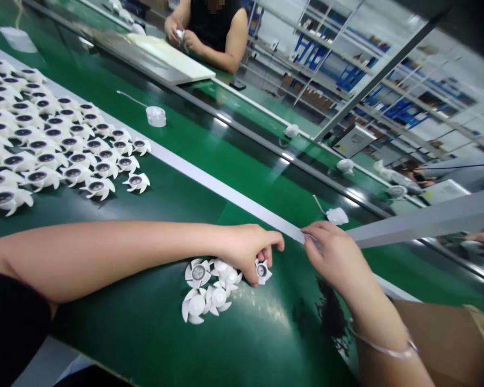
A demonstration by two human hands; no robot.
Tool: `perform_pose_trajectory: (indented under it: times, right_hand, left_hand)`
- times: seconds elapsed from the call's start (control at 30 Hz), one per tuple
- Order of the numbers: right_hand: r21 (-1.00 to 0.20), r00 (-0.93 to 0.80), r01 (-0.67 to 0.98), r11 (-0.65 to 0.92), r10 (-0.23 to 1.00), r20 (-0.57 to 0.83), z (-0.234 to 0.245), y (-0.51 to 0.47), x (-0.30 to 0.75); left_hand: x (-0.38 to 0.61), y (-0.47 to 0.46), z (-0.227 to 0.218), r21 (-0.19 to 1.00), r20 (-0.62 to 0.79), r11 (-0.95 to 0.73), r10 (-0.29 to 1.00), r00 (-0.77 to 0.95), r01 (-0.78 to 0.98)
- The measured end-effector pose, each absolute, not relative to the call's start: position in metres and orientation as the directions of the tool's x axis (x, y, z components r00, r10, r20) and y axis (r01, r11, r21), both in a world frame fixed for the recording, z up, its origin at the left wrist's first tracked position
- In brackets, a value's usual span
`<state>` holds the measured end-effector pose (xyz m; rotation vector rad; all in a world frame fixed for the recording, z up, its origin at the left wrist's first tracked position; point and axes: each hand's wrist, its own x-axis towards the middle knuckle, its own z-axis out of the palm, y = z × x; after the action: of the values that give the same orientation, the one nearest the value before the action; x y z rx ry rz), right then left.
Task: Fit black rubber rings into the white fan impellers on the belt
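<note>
My left hand reaches across the green table and pinches a small white fan impeller between thumb and fingers. Beside it lies a small heap of several more white impellers. My right hand hovers just to the right, fingers curled together near the grey strip at the table's edge; whether it holds anything is hidden. A thin bracelet sits on that wrist.
Many white impellers are laid out in rows at far left. A green conveyor belt carries white round parts. Across it another person's hands work over a white tray. A cardboard box stands at lower right.
</note>
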<state>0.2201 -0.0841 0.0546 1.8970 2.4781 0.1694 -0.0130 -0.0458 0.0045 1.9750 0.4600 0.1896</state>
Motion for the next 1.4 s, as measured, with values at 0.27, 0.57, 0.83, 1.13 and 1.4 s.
perform_pose_trajectory:
  times: [0.27, 0.57, 0.83, 1.13, 1.4]
  right_hand:
    - [0.404, 0.432, 0.844, -0.352, 0.893, -0.125, 0.044, 0.038, 0.206]
    - [0.251, 0.337, 0.919, -0.304, 0.936, -0.104, 0.072, 0.0, 0.189]
    - [-0.632, -0.134, 0.712, 0.307, 0.942, 0.307, 0.05, -0.156, 0.186]
    - [-0.525, -0.386, 0.671, 0.525, 0.851, 0.357, 0.022, -0.173, 0.164]
    - [-0.613, -0.268, 0.652, 0.445, 0.893, 0.363, -0.014, -0.166, 0.163]
  left_hand:
    - [-0.013, -0.047, 0.002, 0.872, -0.073, -0.416, 0.406, 0.911, 0.256]
    - [-0.019, -0.048, 0.014, 0.823, -0.074, -0.515, 0.322, 0.944, 0.241]
    - [-0.033, -0.036, 0.027, 0.81, -0.065, -0.564, 0.179, 0.982, 0.157]
    - [-0.032, -0.029, 0.024, 0.917, -0.163, -0.272, 0.41, 0.897, 0.291]
    - [-0.015, -0.017, 0.011, 0.807, -0.279, -0.368, 0.451, 0.848, 0.461]
